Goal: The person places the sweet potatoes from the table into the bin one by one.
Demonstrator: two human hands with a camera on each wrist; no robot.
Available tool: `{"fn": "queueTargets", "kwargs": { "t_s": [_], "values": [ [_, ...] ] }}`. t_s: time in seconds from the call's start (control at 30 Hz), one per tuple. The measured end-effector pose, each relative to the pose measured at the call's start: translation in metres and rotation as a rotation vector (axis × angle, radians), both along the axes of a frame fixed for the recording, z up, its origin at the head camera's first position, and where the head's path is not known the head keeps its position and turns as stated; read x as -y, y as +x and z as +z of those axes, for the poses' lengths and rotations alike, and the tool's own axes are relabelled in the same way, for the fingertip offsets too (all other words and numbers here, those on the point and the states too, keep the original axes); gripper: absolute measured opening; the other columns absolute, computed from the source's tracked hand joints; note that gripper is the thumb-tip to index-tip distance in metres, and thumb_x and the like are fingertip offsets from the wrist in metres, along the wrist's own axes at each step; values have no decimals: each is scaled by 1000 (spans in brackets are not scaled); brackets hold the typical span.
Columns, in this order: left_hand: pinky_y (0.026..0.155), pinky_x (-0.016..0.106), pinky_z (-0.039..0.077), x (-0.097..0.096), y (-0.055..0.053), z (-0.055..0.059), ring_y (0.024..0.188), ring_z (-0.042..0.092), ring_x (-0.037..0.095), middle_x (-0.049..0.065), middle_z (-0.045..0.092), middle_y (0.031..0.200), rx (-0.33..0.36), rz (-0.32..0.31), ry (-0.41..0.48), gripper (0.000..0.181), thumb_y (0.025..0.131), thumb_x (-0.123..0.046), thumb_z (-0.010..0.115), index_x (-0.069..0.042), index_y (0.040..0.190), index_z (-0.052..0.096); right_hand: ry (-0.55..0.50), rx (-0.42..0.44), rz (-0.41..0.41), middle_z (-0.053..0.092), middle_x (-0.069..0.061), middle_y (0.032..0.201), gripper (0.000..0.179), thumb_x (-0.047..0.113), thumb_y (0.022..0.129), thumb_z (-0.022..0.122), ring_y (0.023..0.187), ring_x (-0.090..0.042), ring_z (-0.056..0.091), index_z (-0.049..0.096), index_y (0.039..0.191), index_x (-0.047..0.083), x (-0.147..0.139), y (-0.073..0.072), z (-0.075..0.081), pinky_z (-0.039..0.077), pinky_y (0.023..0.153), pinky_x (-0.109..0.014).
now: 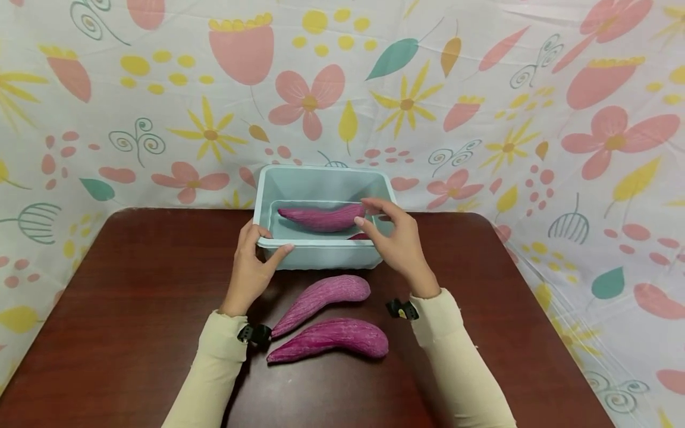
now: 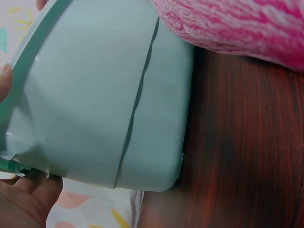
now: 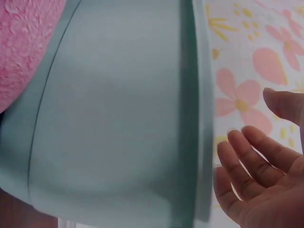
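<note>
My left hand (image 1: 251, 261) grips the left front corner of a pale blue-green plastic bin (image 1: 321, 257), thumb on the front rim and fingers round the side. Inside lies a long, curved purple vegetable (image 1: 321, 218), tapered at its left end. Part of a second one (image 1: 360, 236) shows behind the front rim, mostly hidden. My right hand (image 1: 398, 241) hovers over the bin's right side, thumb and fingers apart, fingertips close to the vegetable's right end. In the right wrist view the right hand (image 3: 261, 175) holds nothing.
Two more such vegetables lie on the dark wooden table (image 1: 134, 321) in front of the bin: a paler one (image 1: 326, 299) and a deeper magenta one (image 1: 337, 340) nearer me. Flower-patterned cloth (image 1: 332, 77) hangs right behind the table's back edge.
</note>
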State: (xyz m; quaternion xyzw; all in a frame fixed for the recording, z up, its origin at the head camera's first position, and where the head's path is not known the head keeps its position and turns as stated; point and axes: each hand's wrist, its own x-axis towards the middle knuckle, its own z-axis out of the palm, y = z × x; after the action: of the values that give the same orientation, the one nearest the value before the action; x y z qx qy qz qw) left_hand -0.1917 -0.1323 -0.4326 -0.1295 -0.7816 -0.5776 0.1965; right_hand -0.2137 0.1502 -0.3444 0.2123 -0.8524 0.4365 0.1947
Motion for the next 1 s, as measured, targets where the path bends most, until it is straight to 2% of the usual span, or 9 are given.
{"fn": "queueTargets", "kwargs": {
  "t_s": [0.23,0.4,0.6,0.77,0.87,1.0],
  "values": [
    [81,50,40,5,2,-1,117,48,29,16,36,156,0,17,-3,37,90,-16,81,-6,102,47,-14,-19,37,70,-2,124,37,15,93,78,111,-18,63,69,129,13,-1,27,-3,47,97,-43],
    [84,51,41,4,0,-3,122,47,30,19,36,155,2,13,-7,38,90,-16,81,-5,103,46,-65,-30,11,71,-3,124,39,10,90,80,111,-19,64,70,127,14,-4,45,-9,50,90,-34],
    [85,52,41,2,0,-3,122,47,30,16,37,154,4,18,4,37,91,-17,80,-6,103,46,-104,-47,-9,72,-8,122,42,3,87,81,106,-23,64,70,126,9,-7,62,-15,45,96,-22],
    [88,53,43,1,-1,-1,126,46,32,15,36,156,17,10,2,36,92,-18,79,-7,104,47,-88,-2,-40,73,-5,117,41,5,85,83,105,-14,63,71,124,9,-13,78,-27,43,96,-20],
    [92,54,43,0,-1,0,129,45,33,15,35,156,23,3,2,36,92,-20,79,-8,105,48,-84,31,-41,74,-3,115,42,6,84,85,106,-14,63,71,123,9,-16,86,-36,44,96,-21],
    [86,52,43,1,0,2,120,48,32,16,35,155,15,9,0,37,92,-19,80,-7,105,47,-85,76,-38,73,-1,115,44,10,84,86,107,-16,63,70,125,12,-16,94,-46,43,97,-22]
  ]
}}
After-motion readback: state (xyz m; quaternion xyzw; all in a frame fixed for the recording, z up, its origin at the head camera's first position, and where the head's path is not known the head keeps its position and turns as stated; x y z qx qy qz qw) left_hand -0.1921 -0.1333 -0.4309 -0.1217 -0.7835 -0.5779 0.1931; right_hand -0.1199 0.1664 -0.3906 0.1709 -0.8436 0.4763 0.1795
